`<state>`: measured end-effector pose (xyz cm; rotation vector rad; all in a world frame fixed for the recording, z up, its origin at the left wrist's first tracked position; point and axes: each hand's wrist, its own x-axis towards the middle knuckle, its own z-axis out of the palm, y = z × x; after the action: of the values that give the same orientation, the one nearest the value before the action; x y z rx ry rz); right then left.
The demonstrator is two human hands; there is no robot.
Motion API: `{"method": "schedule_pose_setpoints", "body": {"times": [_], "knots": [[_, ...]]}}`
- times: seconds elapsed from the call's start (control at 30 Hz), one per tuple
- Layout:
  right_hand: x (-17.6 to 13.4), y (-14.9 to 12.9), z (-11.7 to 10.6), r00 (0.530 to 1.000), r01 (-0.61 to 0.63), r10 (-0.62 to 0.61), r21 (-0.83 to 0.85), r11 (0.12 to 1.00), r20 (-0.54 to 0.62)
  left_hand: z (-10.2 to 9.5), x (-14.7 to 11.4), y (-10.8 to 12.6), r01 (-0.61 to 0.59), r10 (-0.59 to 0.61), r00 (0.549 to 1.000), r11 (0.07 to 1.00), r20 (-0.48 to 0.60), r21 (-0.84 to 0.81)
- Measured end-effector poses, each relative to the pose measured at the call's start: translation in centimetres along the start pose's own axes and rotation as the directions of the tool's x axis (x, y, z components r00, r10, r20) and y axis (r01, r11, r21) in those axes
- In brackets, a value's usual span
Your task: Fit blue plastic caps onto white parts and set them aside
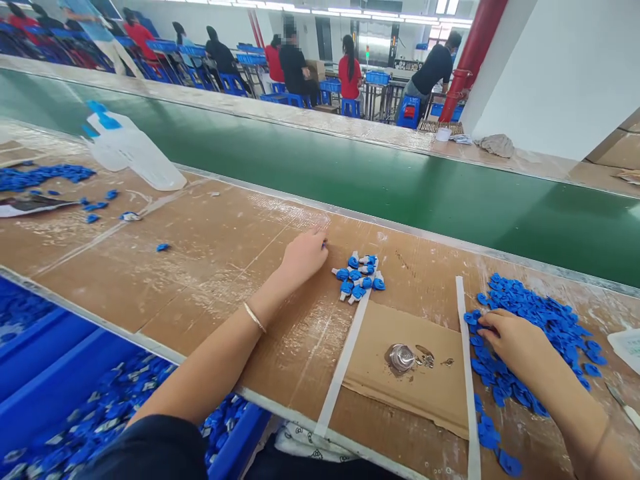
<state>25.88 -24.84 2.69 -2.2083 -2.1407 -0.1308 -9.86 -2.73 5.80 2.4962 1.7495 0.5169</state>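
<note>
My left hand (306, 253) rests over the table with its fingers curled closed. A speck of blue shows at its fingertips, but what it holds is mostly hidden. Just right of it sits a small cluster of blue pieces with white tabs (357, 275). My right hand (513, 337) is at the left edge of a heap of small flat blue pieces (543, 317), thumb and fingers pinched on a blue piece (471, 318). Between the hands, a small clear dish (401, 358) stands on a cardboard sheet (373, 340), with wet spots beside it.
A green conveyor belt (320, 153) runs behind the table. Blue bins (40, 373) with many pieces stand below the front edge at left. White bottles with blue tops (145, 157) lie at back left. A thin blade-like tool (620, 403) lies far right. Several people sit beyond.
</note>
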Motion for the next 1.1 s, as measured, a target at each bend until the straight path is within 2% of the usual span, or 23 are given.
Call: {"method": "schedule_pose_setpoints", "body": {"times": [0.07,0.13,0.27,0.37,0.43,0.5,0.57,0.63,0.73,0.8,0.83,0.9,0.93,1.03,1.1], "knots": [[0.0,0.3,0.0,1.000,-0.009,0.009,-0.001,1.000,0.011,0.2,-0.1,-0.1,-0.010,0.007,0.999,0.998,0.043,0.066],[0.1,0.4,0.1,1.000,-0.023,0.023,0.022,0.999,0.018,0.6,-0.2,0.3,-0.063,0.062,0.998,0.998,0.023,0.026],[0.2,0.1,0.0,0.999,-0.045,0.044,0.056,0.997,0.030,1.6,-0.1,1.7,-0.211,0.209,0.977,0.947,-0.036,-0.242],[0.3,-0.1,-0.3,0.996,-0.075,0.075,0.005,0.997,0.058,2.3,0.2,2.4,-0.176,0.225,0.972,0.886,0.066,-0.428],[0.3,0.0,-0.6,0.993,-0.097,0.097,-0.004,0.995,0.072,2.4,0.2,2.6,-0.139,0.227,0.966,0.860,0.125,-0.491],[0.3,-0.2,-1.2,0.995,-0.101,0.100,0.045,0.994,0.027,2.1,0.0,2.5,-0.115,0.203,0.972,0.853,0.120,-0.508],[0.2,-1.0,-2.1,0.998,-0.016,0.026,0.170,0.985,-0.057,1.3,-0.2,2.4,-0.076,0.156,0.982,0.839,0.105,-0.538],[-0.2,-2.8,-3.2,0.987,0.148,-0.118,0.338,0.929,-0.106,0.5,-0.6,2.4,-0.028,0.108,0.990,0.797,0.095,-0.604],[-0.9,-6.8,-4.4,0.930,0.357,-0.349,0.509,0.783,-0.116,-0.6,-1.2,3.0,0.025,0.100,0.989,0.603,0.107,-0.798],[-1.3,-9.2,-4.9,0.888,0.440,-0.443,0.514,0.736,-0.125,-0.8,-2.0,4.0,0.011,0.157,0.983,0.458,0.093,-0.889],[-1.3,-10.0,-4.9,0.871,0.471,-0.473,0.498,0.728,-0.132,-0.8,-2.6,4.6,-0.022,0.201,0.977,0.427,0.072,-0.904],[-1.3,-11.0,-4.8,0.854,0.505,-0.501,0.456,0.733,-0.141,-0.5,-3.9,5.9,-0.135,0.325,0.946,0.448,0.020,-0.884],[-1.2,-11.2,-4.7,0.850,0.514,-0.506,0.437,0.738,-0.146,-0.3,-4.7,6.5,-0.202,0.400,0.916,0.472,0.004,-0.858],[-1.0,-11.3,-4.4,0.841,0.534,-0.516,0.407,0.741,-0.165,0.8,-6.4,7.7,-0.374,0.600,0.800,0.519,0.016,-0.769],[-1.0,-11.3,-4.3,0.836,0.540,-0.522,0.414,0.733,-0.167,1.4,-7.0,7.9,-0.455,0.689,0.723,0.532,0.053,-0.714]]}}
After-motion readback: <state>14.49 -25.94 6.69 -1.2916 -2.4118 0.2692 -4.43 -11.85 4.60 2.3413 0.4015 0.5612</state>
